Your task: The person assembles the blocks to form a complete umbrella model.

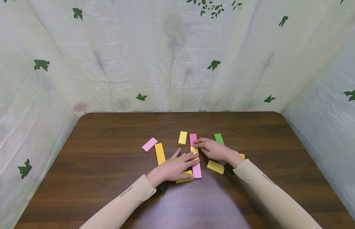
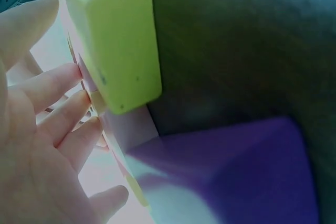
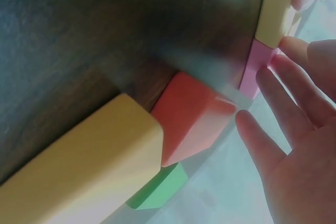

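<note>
Down the middle of the table, a pink block [image 1: 193,138], a yellow block [image 1: 194,149] and another pink block [image 1: 196,172] lie end to end in a row. My left hand [image 1: 175,167] reaches over the row from the left, straight fingers touching the yellow block and the nearer pink one. From the right, the fingertips of my right hand [image 1: 216,150] touch the row where the far pink block meets the yellow one. In the right wrist view the same yellow block [image 3: 277,11] and pink block [image 3: 256,65] abut beside the extended fingers.
Loose blocks surround the row: a pink block [image 1: 149,145], an orange block [image 1: 159,153] and a yellow block [image 1: 182,138] left, a green block [image 1: 218,138] and a yellow block [image 1: 215,167] right. A yellow block [image 1: 185,177] lies under the left hand. A red block [image 3: 189,119] shows in the right wrist view.
</note>
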Motion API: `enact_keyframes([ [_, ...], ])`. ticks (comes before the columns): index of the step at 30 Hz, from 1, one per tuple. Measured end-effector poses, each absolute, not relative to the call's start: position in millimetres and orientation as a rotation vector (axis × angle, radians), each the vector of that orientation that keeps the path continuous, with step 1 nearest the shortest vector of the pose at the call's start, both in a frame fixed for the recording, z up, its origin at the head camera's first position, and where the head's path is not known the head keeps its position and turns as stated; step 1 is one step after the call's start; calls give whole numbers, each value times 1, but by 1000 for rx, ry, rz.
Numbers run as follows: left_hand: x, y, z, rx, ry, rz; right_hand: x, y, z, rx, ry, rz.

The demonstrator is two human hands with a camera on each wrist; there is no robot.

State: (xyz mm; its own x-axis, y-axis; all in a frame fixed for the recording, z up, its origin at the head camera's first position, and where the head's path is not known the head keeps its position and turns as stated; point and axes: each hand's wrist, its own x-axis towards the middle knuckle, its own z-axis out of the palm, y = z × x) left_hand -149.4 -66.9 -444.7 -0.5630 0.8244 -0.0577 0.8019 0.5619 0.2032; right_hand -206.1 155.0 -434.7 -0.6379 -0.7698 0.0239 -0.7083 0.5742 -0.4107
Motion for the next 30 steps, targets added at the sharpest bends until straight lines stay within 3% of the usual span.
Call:
enact_keyframes([
  [30,-146,-66,-444,1428,2680,225,-206,157,-436,-1128,2644,-540],
])
